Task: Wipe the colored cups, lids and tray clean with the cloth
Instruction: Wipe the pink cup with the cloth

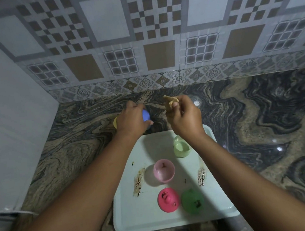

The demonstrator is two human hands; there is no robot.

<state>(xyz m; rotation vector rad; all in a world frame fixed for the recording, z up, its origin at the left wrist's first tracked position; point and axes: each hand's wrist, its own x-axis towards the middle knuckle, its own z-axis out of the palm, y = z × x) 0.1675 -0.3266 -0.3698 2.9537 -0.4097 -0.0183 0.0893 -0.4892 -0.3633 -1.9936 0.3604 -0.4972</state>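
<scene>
- Tiled wall (156,20) runs behind a marbled counter (260,113).
- A pale tray (140,220) lies on the counter, near its front edge, under both forearms.
- The left hand (131,117) is beyond the tray's far edge, low over the counter, with its fingers curled round a blue piece (146,115). I cannot tell whether that piece is a cup or a lid.
- The right hand (185,117) is just beside the left and apart from it, raised over the tray's far edge, and pinches a tan cloth (170,101) between thumb and fingers.
- A pale green cup (182,149) is on the far part of the tray, partly hidden by the right wrist.
- A pink cup (163,170) stands upright, mouth up, near the tray's middle.
- A red lid (168,199) and a green lid (192,201) sit side by side on the near part, both with dark specks.
- A yellow piece (115,122) shows at the left hand's outer side, mostly hidden.
- Brown smears mark the tray: a left smear (138,180) and a right smear (201,174).
</scene>
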